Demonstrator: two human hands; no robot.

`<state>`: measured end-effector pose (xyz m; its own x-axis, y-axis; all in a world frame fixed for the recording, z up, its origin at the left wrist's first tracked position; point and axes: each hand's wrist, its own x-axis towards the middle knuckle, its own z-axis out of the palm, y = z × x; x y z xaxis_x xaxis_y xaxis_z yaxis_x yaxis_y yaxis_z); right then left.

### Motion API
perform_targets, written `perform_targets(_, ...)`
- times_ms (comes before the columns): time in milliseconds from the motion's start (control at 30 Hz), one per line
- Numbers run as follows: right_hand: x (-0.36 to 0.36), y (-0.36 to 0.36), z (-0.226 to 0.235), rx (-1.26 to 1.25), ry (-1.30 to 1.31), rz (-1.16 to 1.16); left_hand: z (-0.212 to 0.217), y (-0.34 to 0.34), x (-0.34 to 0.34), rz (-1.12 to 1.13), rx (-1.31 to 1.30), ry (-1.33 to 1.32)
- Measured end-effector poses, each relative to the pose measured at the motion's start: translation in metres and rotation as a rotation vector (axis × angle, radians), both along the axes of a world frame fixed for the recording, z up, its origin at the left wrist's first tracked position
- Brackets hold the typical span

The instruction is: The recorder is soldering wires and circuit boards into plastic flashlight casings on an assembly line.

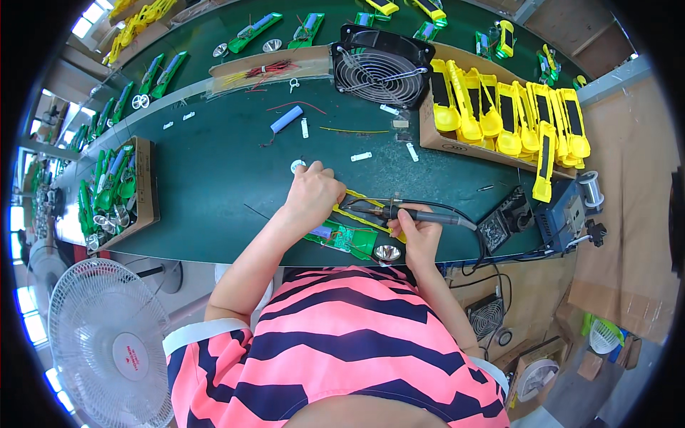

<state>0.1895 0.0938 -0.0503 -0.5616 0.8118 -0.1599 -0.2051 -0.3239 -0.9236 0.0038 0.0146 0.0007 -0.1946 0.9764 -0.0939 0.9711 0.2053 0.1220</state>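
Note:
My right hand (419, 235) grips a dark soldering iron (399, 212) with its tip pointing left toward the work. My left hand (312, 194) presses down on a green plastic housing with a circuit board (341, 237) and yellow wires at the near edge of the green mat (214, 192). A small silver reflector cup (387, 252) sits at the end of that housing, just below my right hand. A white round part (297, 165) lies just beyond my left fingers.
A black extractor fan (380, 68) stands at the back. To its right is a cardboard box of yellow housings (510, 118). A box of green parts (118, 189) is on the left. Soldering station (571, 210) and iron stand (506, 221) sit right. A blue battery cell (286, 118) lies mid-mat. A white floor fan (107, 342) stands lower left.

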Motion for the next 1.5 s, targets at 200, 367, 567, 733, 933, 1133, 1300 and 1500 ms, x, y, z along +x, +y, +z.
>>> perform_targets(200, -0.003, 0.000, 0.004, 0.022, -0.059, 0.022, 0.004, 0.001, -0.001, -0.012, -0.046, -0.012)
perform_targets(367, -0.002, 0.000, 0.003, 0.036, -0.069, 0.036, 0.005, 0.002, 0.000, -0.009, -0.066, 0.000)
perform_targets(567, 0.011, 0.003, 0.010, 0.096, 0.043, 0.004, 0.003, 0.004, 0.002, -0.026, -0.040, 0.077)
perform_targets(733, 0.032, 0.003, 0.015, 0.559, -0.030, -0.093, 0.005, 0.006, 0.004, -0.015, -0.081, 0.127)
perform_targets(933, 0.046, 0.005, 0.014, 0.950, -0.327, -0.070, 0.001, 0.005, 0.004, -0.014, -0.045, 0.167)
perform_targets(1133, 0.052, 0.008, 0.010, 0.935, -0.448, 0.088, 0.003, 0.005, 0.006, 0.004, -0.004, 0.157)
perform_targets(1300, 0.054, 0.008, 0.004, 0.863, -0.388, 0.101, 0.002, 0.005, 0.008, 0.015, 0.022, 0.152)
perform_targets(1500, 0.053, 0.009, 0.010, 0.915, -0.440, 0.135, 0.008, 0.002, 0.004, 0.049, 0.020, 0.133)
